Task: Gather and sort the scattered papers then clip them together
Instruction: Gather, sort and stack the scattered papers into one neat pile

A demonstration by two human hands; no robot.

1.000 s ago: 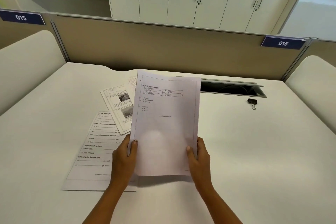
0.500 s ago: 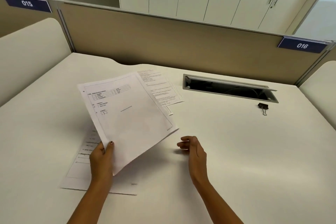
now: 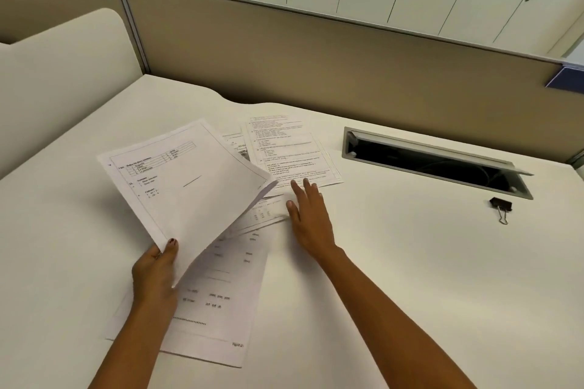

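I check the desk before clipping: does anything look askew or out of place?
The loose papers on the desk overlap at different angles, not squared. The sheet in the left hand curls at its far corner. The binder clip lies apart at the right, unused.

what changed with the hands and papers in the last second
The right hand let go of the held sheet and reached forward; its straight fingers now touch the near edge of the far printed sheet. The left hand kept its grip and swung the held sheet down to the left, tilted. The binder clip and the near sheet lying flat stayed put.
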